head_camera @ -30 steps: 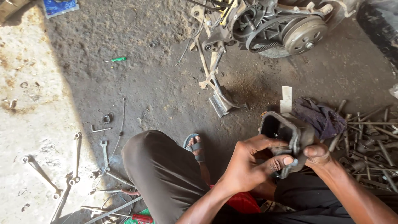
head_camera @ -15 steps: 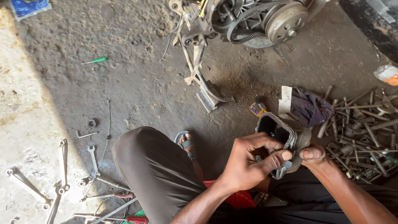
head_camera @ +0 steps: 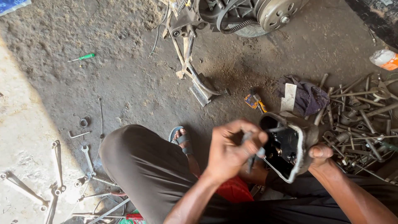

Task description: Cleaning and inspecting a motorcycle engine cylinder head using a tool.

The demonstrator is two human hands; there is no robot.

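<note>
left hand has come off the housing since a second ago, fingers now pinched on a small dark tool at its open face | right hand gripping housing from behind, held over my lap | looks like I'm working inside it | spanners on floor, untouched
</note>
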